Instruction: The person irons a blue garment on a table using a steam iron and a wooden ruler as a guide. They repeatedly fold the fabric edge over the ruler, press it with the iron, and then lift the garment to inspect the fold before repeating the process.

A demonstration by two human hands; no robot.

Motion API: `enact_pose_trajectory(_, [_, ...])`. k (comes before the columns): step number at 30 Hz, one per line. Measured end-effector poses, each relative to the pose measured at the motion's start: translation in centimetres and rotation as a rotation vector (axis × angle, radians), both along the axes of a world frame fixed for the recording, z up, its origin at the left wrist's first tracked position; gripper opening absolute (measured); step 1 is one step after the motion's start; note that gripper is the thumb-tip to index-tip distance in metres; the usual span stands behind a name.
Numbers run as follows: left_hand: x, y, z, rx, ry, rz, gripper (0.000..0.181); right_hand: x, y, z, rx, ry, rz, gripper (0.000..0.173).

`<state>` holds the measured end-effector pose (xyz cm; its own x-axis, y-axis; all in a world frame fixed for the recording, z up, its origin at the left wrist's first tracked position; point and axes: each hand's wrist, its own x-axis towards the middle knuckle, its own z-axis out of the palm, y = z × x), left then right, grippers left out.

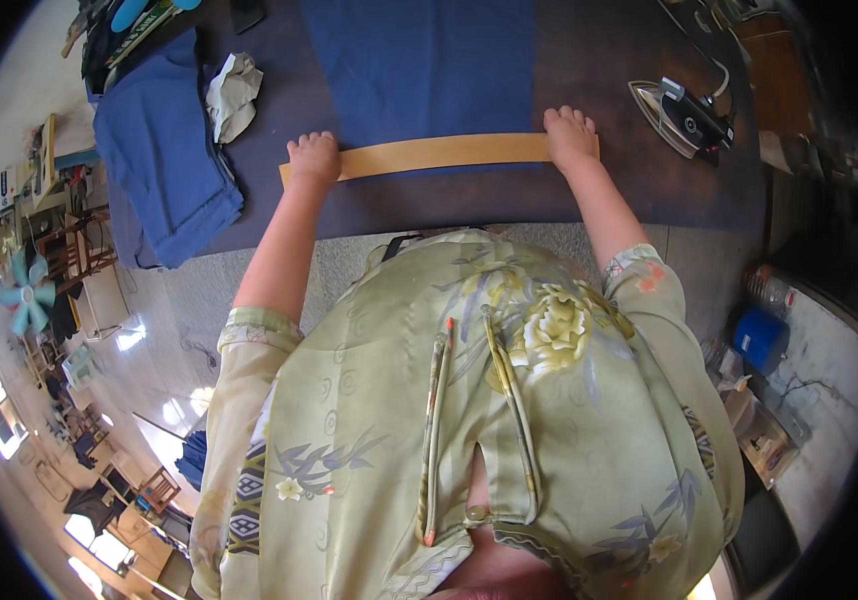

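A long flat tan strip (444, 154), perhaps a wooden ruler or stiff card, lies crosswise over the near part of a blue cloth panel (436, 67). A narrow edge of the blue cloth shows on the strip's near side. My left hand (314, 157) grips the strip close to its left end, beyond the cloth's left edge. At the other end my right hand (570, 139) is closed over the strip, just past the cloth's right edge. The parts of the strip under my fingers are hidden.
A dark-covered table (399, 206) bears everything here. To the left lie folded blue cloth (158, 142) and a crumpled pale piece (235, 97), paper or fabric. On the right rests a clothes iron (684, 116) with its cord. A fan (27, 295) stands farther left.
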<state>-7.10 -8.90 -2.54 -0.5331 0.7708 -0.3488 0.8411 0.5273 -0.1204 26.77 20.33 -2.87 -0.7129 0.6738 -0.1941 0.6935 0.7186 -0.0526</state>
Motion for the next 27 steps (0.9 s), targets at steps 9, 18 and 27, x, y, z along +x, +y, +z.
enact_pose_trajectory(9, [15.1,8.8,-1.7,0.423,-0.313,-0.654,0.026,0.5,0.1,-1.3,-0.367,0.209,-0.121,0.012])
enact_pose_trajectory(18, [16.8,11.2,-2.9,0.402,-0.327,-0.611,0.020,3.0,-2.0,0.1,-0.235,0.354,0.082,0.023])
enact_pose_trajectory(27, [15.8,11.4,-3.8,0.510,-0.484,-0.490,0.022,4.5,-4.1,-0.1,-0.025,0.399,0.299,0.027])
